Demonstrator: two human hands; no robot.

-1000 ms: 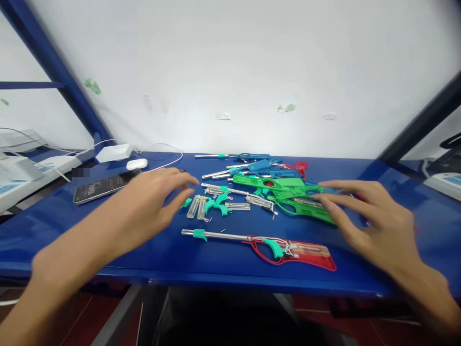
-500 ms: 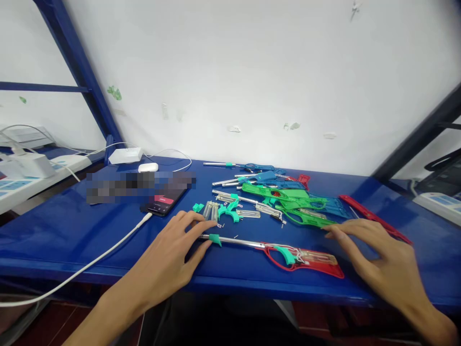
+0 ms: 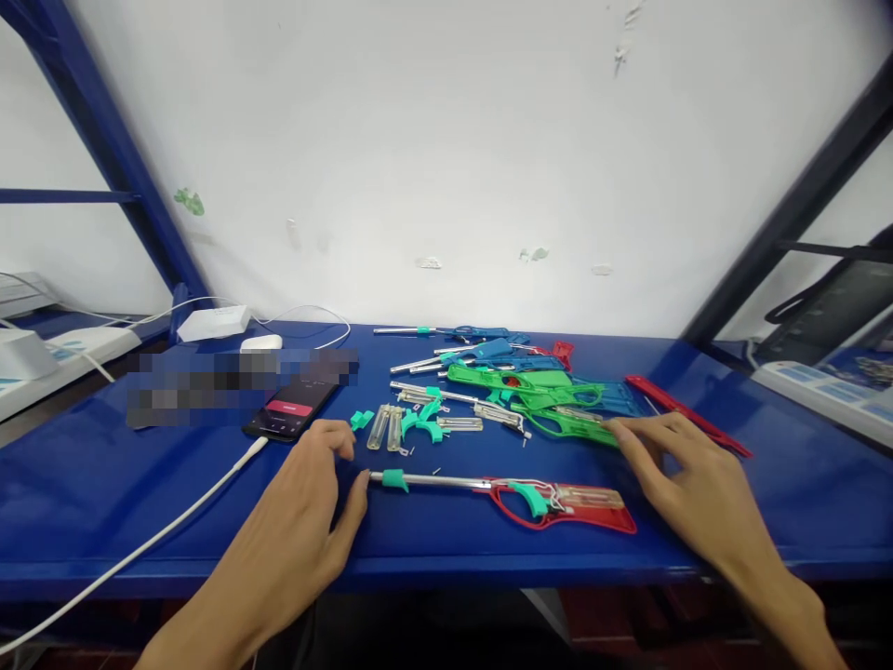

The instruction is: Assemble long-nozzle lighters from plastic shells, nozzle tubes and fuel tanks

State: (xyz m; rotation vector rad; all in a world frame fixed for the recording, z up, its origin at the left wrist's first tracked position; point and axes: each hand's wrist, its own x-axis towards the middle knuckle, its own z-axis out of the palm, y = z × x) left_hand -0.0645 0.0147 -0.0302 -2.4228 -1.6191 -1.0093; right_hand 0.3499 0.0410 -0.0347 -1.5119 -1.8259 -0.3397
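A red lighter half-shell (image 3: pixel 606 517) lies near the front edge, with a clear fuel tank (image 3: pixel 590 497), white wires and a teal trigger (image 3: pixel 531 500) in it. Its metal tube (image 3: pixel 446 481) points left and carries a teal piece (image 3: pixel 394 479). Just past the tube's tip is my left hand (image 3: pixel 299 502), thumb and fingers apart, holding nothing. My right hand (image 3: pixel 690 484) rests its fingertips by the end of a green shell (image 3: pixel 586 428); whether it grips the shell is unclear. Loose clear tanks (image 3: pixel 379 428) and teal triggers (image 3: pixel 423 424) lie in the middle.
Blue lighter shells (image 3: pixel 481 352) with metal tubes lie behind the green ones. A red shell (image 3: pixel 690 415) lies at the right. On the left are a phone (image 3: pixel 289 409) with a white cable (image 3: pixel 160 524), a white case (image 3: pixel 261 344) and a white box (image 3: pixel 213 322).
The view has shifted a little, so the table items appear further left. My left hand has drawn back from the tube's tip and its fingers have curled. My right hand remains near the green shell.
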